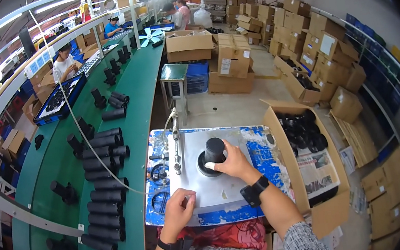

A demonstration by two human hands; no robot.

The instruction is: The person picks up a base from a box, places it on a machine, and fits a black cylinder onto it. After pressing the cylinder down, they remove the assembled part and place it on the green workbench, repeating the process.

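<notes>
**Black tube held upright on the metal plate**

Where the green conveyor curves along the left, rows of black tubes lie on their sides, some stacked close together, others standing apart farther up the belt. A blue tray of dark parts sits at the far left, beside a seated person in a white shirt. Right of the belt stands the small counter with its worn blue surface and a grey metal plate. On the plate's near left corner rests the left hand, fingers curled loosely, holding nothing I can make out. At the plate's middle the right hand is wrapped around a black cylindrical part, which stands upright on a round black base. Just right of the counter, an open cardboard box holds more black parts. Stacked cartons fill the far right.
</notes>
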